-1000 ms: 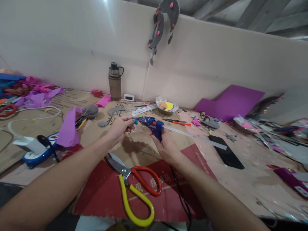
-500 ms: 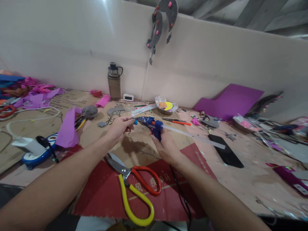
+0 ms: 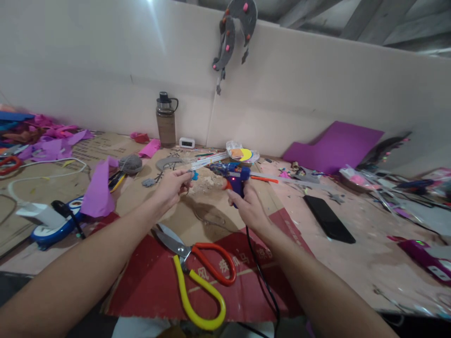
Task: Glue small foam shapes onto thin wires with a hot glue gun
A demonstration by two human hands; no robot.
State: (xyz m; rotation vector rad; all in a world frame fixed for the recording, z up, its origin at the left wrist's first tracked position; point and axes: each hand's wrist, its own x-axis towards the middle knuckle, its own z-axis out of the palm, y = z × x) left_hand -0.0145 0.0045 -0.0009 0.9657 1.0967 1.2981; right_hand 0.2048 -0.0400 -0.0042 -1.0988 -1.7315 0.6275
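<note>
My left hand (image 3: 176, 186) pinches a small blue piece (image 3: 195, 175) between thumb and fingertips; its exact kind is too small to make out. In my right hand (image 3: 252, 206) is a blue hot glue gun (image 3: 237, 178), gripped by the handle, with its nozzle pointing left toward the blue piece. A gap shows between nozzle and piece. A long clear glue stick sticks out of the gun's back, and its black cord (image 3: 259, 263) runs down. Below both hands, large scissors (image 3: 185, 251) with one red and one yellow handle lie on red-printed cardboard (image 3: 148, 281).
A water bottle (image 3: 166, 123) and a small white clock (image 3: 187, 142) stand by the wall. Grey yarn (image 3: 130, 164), purple felt (image 3: 100, 190) and a blue power strip (image 3: 58, 230) lie left. To the right are a phone (image 3: 328, 218) and a purple felt sheet (image 3: 334, 148).
My right hand has drawn the glue gun rightward, away from the blue piece, and the nozzle no longer meets it. My left hand has stayed nearly in place.
</note>
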